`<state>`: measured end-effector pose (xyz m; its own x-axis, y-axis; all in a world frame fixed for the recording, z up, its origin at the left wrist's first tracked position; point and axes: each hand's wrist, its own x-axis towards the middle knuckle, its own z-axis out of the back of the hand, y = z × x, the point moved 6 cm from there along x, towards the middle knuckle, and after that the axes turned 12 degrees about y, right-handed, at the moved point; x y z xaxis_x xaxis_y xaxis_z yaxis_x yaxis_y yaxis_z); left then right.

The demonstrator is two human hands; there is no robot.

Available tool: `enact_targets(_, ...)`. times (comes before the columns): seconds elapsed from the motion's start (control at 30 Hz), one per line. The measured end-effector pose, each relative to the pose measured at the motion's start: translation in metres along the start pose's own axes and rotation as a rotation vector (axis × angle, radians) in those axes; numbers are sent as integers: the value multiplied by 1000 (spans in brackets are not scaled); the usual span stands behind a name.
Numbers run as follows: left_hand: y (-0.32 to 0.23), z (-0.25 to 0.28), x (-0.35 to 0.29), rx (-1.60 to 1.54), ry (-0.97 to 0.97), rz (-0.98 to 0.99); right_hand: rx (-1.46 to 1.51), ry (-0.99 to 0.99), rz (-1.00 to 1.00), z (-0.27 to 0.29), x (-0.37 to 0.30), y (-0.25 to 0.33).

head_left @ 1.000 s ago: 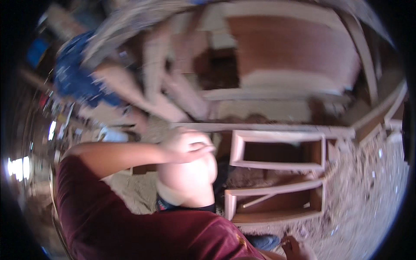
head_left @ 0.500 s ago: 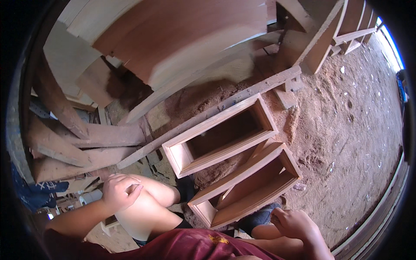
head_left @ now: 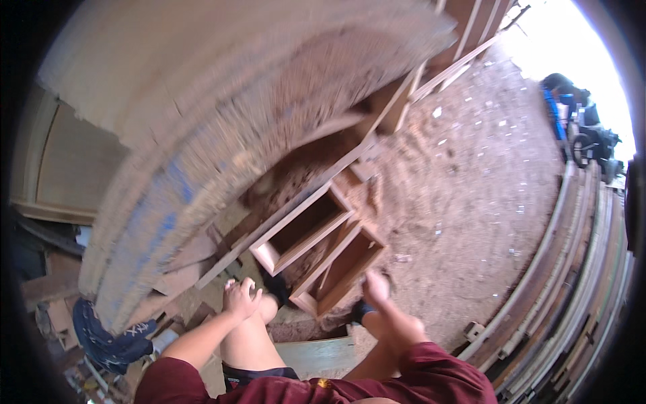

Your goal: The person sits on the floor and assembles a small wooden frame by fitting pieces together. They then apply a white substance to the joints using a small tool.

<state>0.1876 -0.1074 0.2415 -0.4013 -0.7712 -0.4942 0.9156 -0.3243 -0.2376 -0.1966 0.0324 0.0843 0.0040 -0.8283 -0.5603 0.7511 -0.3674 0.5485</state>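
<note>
My left hand (head_left: 243,299) rests on my bent left knee, fingers loosely curled and apart, with nothing visible in it. My right hand (head_left: 377,287) is by my right knee, next to the nearer wooden box; motion blur hides how its fingers are set. Two open rectangular wooden boxes stand side by side on the ground in front of my legs. The farther box (head_left: 313,243) lies along a long wooden rail (head_left: 269,225). Slightly to its right, the nearer box (head_left: 324,262) is tilted at a similar angle. Neither hand visibly grips a box.
A large worn workbench top (head_left: 222,141), blurred, spans the upper left. Long timber strips (head_left: 552,296) lie stacked at right. Sawdust-covered ground (head_left: 464,175) stretches between. Dark cloth (head_left: 111,337) lies at lower left, and a shelf-like wooden frame (head_left: 464,34) stands at the back.
My view has risen and swung, so the boxes look smaller and the bench top fills the upper left. My right hand has come up beside the nearer box; my left stays on the knee.
</note>
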Motion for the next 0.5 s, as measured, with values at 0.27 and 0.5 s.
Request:
enact_targets(0.27,-46,-31,-127,-892,-89,388,695,1,-128,87,-137,187)
enact_targets(0.5,-34,108,-264,-765,-556,514,778,101,-138,177,-183,179)
